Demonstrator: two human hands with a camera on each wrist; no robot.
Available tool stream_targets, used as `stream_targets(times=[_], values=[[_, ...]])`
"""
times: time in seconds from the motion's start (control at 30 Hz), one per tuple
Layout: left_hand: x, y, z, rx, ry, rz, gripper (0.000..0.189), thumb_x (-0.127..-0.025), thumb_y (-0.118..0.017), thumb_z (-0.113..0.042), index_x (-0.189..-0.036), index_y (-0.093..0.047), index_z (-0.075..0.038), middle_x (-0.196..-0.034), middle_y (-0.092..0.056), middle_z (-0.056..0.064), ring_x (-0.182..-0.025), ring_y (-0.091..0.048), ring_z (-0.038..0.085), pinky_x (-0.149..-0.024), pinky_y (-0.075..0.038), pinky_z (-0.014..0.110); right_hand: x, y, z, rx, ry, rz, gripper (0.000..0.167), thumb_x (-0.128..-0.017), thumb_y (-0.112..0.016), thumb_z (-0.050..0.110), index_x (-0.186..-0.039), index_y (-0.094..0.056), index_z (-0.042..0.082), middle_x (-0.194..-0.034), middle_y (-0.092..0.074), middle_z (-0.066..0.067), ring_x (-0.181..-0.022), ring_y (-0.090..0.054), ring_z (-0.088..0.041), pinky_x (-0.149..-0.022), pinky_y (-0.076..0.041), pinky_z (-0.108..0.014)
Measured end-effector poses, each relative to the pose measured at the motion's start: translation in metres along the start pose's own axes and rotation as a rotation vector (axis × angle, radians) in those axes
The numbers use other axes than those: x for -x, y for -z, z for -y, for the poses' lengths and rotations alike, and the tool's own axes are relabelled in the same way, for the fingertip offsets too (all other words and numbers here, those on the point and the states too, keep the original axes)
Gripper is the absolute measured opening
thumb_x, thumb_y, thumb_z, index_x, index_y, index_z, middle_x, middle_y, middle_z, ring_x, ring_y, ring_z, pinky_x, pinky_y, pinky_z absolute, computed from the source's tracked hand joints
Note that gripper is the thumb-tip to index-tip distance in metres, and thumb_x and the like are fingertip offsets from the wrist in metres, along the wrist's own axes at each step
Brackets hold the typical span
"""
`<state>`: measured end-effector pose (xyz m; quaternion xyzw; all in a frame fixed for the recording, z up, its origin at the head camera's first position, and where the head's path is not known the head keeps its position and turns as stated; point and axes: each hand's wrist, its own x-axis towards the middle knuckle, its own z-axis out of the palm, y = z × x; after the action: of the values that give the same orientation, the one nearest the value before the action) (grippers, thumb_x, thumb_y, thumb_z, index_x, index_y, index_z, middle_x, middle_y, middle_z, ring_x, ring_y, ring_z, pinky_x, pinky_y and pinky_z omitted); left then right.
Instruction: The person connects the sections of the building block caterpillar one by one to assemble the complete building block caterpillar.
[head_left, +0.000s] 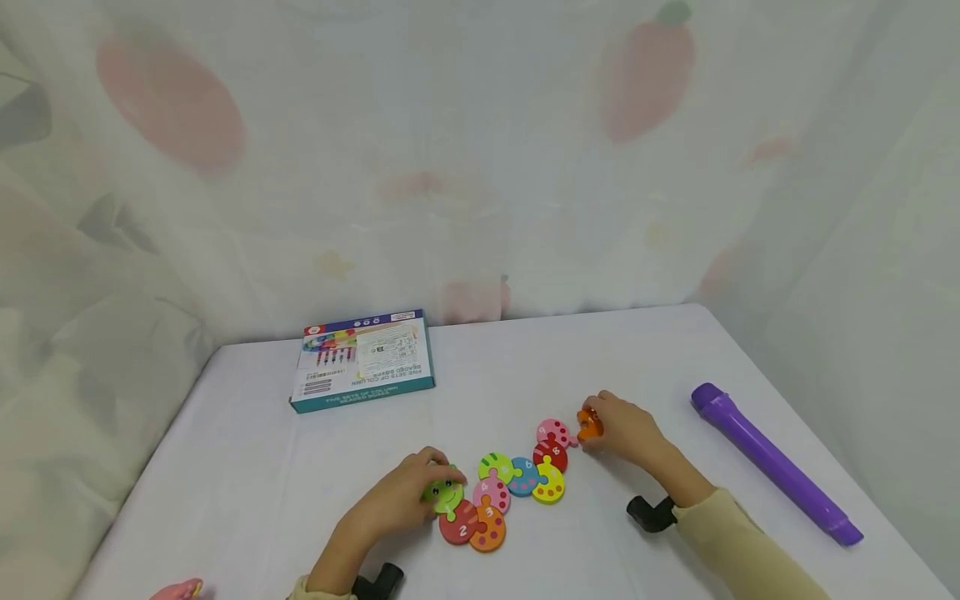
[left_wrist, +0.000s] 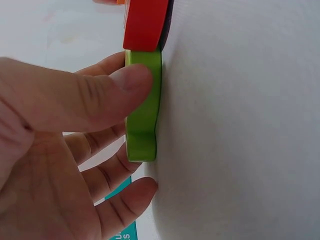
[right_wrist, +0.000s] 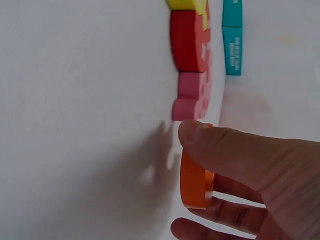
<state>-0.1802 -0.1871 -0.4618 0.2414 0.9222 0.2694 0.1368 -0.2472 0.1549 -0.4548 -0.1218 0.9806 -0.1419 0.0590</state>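
A chain of round, numbered caterpillar puzzle pieces (head_left: 491, 496) zigzags across the white table, its colours red, orange, pink, green, blue and yellow. At its left end, my left hand (head_left: 407, 492) grips the green puzzle piece with a smiling face (head_left: 447, 497), thumb on its edge; in the left wrist view this green piece (left_wrist: 142, 110) touches the red one (left_wrist: 146, 25). Near the right end, my right hand (head_left: 626, 429) pinches an orange puzzle piece (right_wrist: 194, 180). That piece is just beyond the pink end piece (right_wrist: 190, 95), with a small gap between them in the right wrist view.
A flat printed box (head_left: 363, 362) with a teal side lies at the back left. Along the right side lies a purple stick-like tube (head_left: 776, 462). Part of a pink object (head_left: 178, 590) shows at the front left edge. Patterned curtains (head_left: 480, 167) hang behind the table.
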Motion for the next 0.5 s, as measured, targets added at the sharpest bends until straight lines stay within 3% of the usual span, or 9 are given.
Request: stream_targets(times=[0.23,0.5], values=[[-0.002,-0.001,0.001,-0.010,0.002,0.011,0.045,-0.075,-0.070,-0.001,-0.110,-0.066,-0.028,-0.115,-0.049,0.000,-0.101,-0.045,0.020,-0.089,-0.047,0.041,0.014,0.007,0.007,-0.023,0.038,-0.004,0.051,-0.067,-0.081,0.030,-0.109,-0.062,0.011,-0.092,-0.054,0.001,-0.077,-0.052,-0.015,-0.068,-0.052,-0.034],[-0.001,0.000,0.000,0.004,0.011,0.018,0.045,-0.075,-0.070,0.000,-0.110,-0.066,-0.027,-0.114,-0.049,0.001,-0.102,-0.045,0.021,-0.089,-0.047,0.043,0.013,-0.004,0.019,0.008,0.055,0.023,0.052,-0.065,-0.082,0.033,-0.108,-0.062,0.011,-0.094,-0.056,0.000,-0.078,-0.053,-0.015,-0.072,-0.051,-0.035]])
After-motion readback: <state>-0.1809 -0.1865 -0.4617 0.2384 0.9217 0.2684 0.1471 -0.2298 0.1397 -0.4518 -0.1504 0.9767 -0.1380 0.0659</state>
